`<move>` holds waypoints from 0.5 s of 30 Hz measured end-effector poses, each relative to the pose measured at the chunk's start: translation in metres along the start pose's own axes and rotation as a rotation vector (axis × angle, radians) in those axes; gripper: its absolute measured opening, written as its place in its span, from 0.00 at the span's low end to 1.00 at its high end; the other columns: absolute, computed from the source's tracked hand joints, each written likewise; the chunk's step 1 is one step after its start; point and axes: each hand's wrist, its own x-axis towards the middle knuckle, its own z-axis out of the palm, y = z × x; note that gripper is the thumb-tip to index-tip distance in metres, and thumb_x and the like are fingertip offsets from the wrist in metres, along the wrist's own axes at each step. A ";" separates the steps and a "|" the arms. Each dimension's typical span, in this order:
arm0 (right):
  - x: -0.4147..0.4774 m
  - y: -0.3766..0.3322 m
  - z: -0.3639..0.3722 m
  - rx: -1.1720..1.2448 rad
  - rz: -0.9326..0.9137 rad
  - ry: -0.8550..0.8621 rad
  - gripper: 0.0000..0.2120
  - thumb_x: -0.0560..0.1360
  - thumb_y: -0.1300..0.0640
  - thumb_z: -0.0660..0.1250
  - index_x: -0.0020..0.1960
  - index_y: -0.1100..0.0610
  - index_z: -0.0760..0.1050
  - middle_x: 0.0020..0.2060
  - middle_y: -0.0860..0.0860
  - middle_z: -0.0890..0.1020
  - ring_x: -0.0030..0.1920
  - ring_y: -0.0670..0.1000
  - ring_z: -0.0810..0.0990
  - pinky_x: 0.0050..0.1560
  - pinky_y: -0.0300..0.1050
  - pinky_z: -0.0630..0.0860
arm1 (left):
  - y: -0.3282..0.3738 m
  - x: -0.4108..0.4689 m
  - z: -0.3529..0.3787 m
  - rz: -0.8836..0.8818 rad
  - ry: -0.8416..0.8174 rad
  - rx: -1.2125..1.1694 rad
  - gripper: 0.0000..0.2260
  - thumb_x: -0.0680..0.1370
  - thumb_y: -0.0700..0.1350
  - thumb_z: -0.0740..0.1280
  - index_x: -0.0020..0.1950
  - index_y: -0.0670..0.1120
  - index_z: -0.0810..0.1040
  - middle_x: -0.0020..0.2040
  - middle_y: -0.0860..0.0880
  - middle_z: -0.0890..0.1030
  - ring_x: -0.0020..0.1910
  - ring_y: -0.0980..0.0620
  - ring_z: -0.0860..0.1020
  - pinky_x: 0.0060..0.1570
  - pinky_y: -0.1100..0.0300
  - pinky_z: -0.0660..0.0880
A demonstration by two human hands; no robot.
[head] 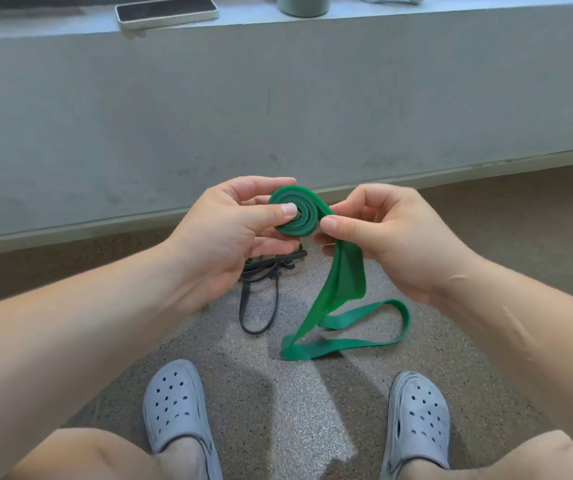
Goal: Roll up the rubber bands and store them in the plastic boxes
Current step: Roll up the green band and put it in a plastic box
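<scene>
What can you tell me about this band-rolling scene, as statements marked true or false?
1. The left hand holds the rolled end of the green band. True.
2. The green band is fully rolled up. False: a long loose tail trails down to the floor.
3. A black band lies on the floor. True.
4. The right hand is empty. False: it pinches the green band beside the roll.
5. The phone lies on the floor. False: it sits up on the ledge.
</scene>
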 end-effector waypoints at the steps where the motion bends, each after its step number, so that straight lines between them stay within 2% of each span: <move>1: -0.002 0.003 0.006 0.041 0.005 0.024 0.06 0.71 0.66 0.75 0.40 0.60 0.78 0.44 0.65 0.85 0.43 0.59 0.85 0.52 0.58 0.83 | -0.001 -0.001 0.001 0.003 0.012 -0.017 0.11 0.77 0.33 0.69 0.57 0.45 0.82 0.47 0.44 0.84 0.36 0.48 0.83 0.34 0.59 0.82; 4: -0.006 0.012 0.022 0.146 0.013 0.095 0.07 0.73 0.64 0.74 0.41 0.57 0.77 0.45 0.63 0.86 0.44 0.58 0.85 0.56 0.65 0.80 | -0.006 -0.003 0.008 0.005 0.044 -0.111 0.10 0.77 0.32 0.68 0.53 0.46 0.79 0.46 0.45 0.84 0.37 0.49 0.84 0.36 0.58 0.82; 6: -0.009 0.015 0.027 0.179 0.012 0.136 0.08 0.74 0.64 0.74 0.41 0.55 0.76 0.45 0.63 0.86 0.43 0.58 0.85 0.54 0.64 0.80 | -0.010 -0.004 0.012 -0.001 0.053 -0.173 0.10 0.77 0.32 0.68 0.52 0.46 0.78 0.47 0.44 0.83 0.39 0.50 0.84 0.38 0.57 0.83; 9: -0.011 0.014 0.027 0.155 -0.031 0.160 0.05 0.75 0.65 0.72 0.45 0.59 0.77 0.45 0.63 0.86 0.43 0.59 0.85 0.50 0.62 0.82 | -0.013 -0.006 0.011 -0.016 0.018 -0.172 0.09 0.77 0.32 0.68 0.51 0.46 0.76 0.47 0.42 0.83 0.38 0.47 0.85 0.35 0.56 0.82; 12: -0.007 0.010 0.016 0.073 -0.076 0.122 0.03 0.75 0.67 0.72 0.47 0.62 0.79 0.44 0.62 0.86 0.43 0.57 0.85 0.52 0.58 0.82 | -0.007 -0.004 0.002 -0.046 -0.063 0.019 0.09 0.77 0.35 0.69 0.47 0.47 0.73 0.45 0.41 0.84 0.34 0.42 0.84 0.27 0.57 0.79; 15: -0.002 0.006 0.002 -0.058 -0.060 -0.028 0.05 0.73 0.67 0.73 0.45 0.59 0.81 0.46 0.62 0.87 0.45 0.54 0.85 0.55 0.53 0.81 | 0.003 0.000 -0.011 -0.038 -0.131 0.294 0.09 0.76 0.37 0.72 0.43 0.45 0.73 0.40 0.42 0.83 0.31 0.42 0.81 0.25 0.58 0.77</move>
